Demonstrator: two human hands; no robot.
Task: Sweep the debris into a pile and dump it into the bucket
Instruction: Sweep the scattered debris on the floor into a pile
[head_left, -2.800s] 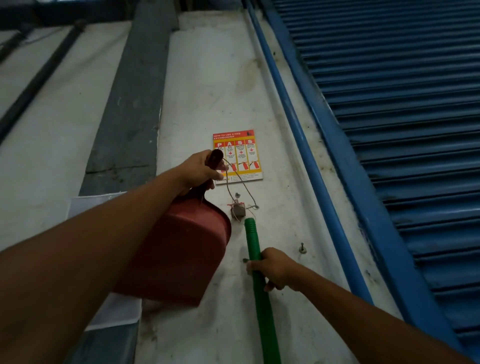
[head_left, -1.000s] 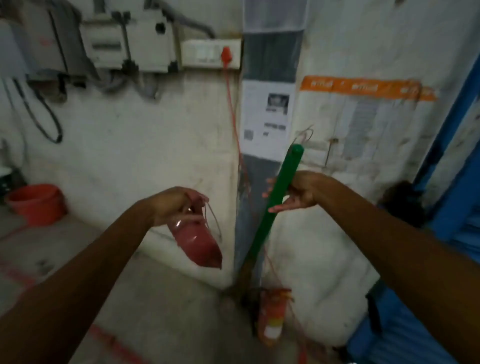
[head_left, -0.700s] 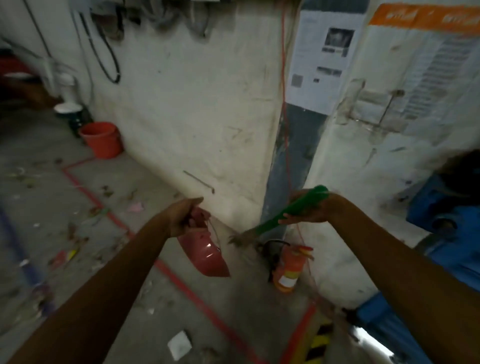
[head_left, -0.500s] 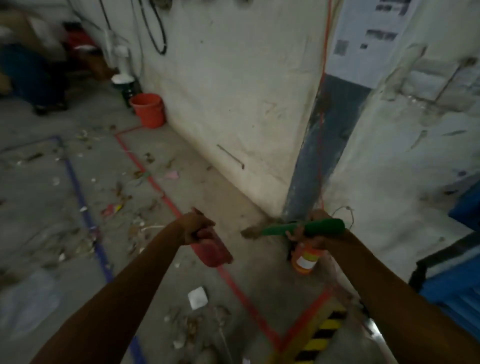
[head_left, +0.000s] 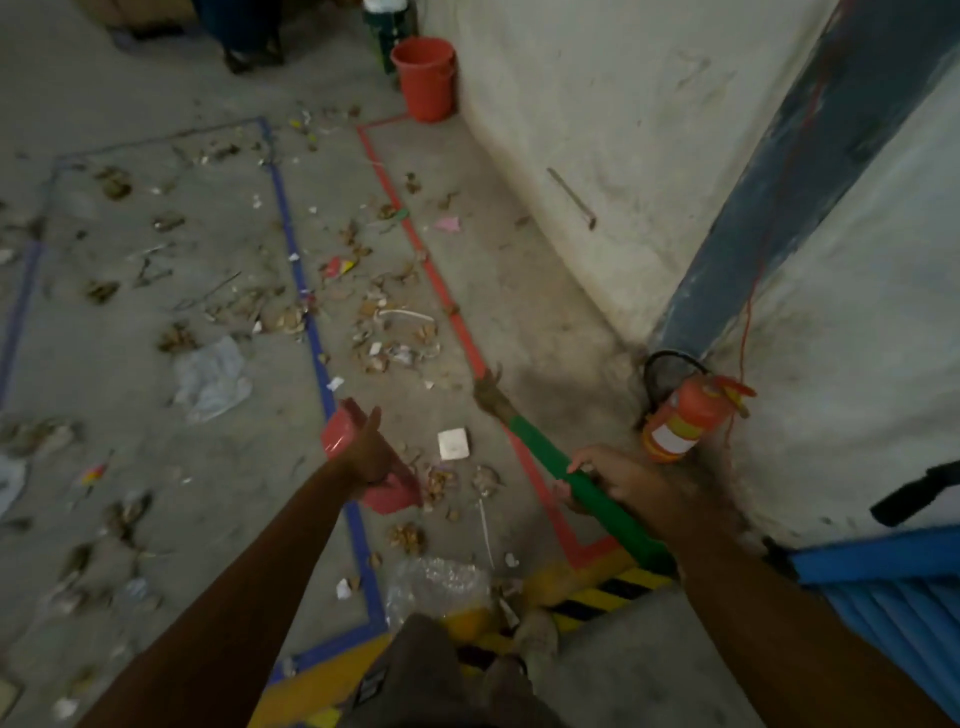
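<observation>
Gripping green plastic broom handle (head_left: 540, 448) in my right hand (head_left: 621, 478); my left hand (head_left: 371, 457) holds red plastic dustpan (head_left: 338, 434) off the floor. Scattered leaf-and-paper debris (head_left: 395, 332), 10 to 12 o'clock, unpiled. Orange-red plastic bucket (head_left: 425, 78) at far 12 o'clock, against wall. Judged step: sweeping not begun. Next: drag debris together.

Dim concrete floor (head_left: 234, 457) with taped lines (head_left: 457, 322) meets a stained white wall (head_left: 597, 104).

Bucket (head_left: 425, 78) far ahead against the wall (head_left: 597, 104), debris (head_left: 384, 332) strewn over the floor (head_left: 249, 467) before it, fire extinguisher (head_left: 685, 421) at the wall corner right, dustpan (head_left: 337, 431) in left hand (head_left: 371, 452), broom (head_left: 540, 447) in right hand (head_left: 618, 475)
</observation>
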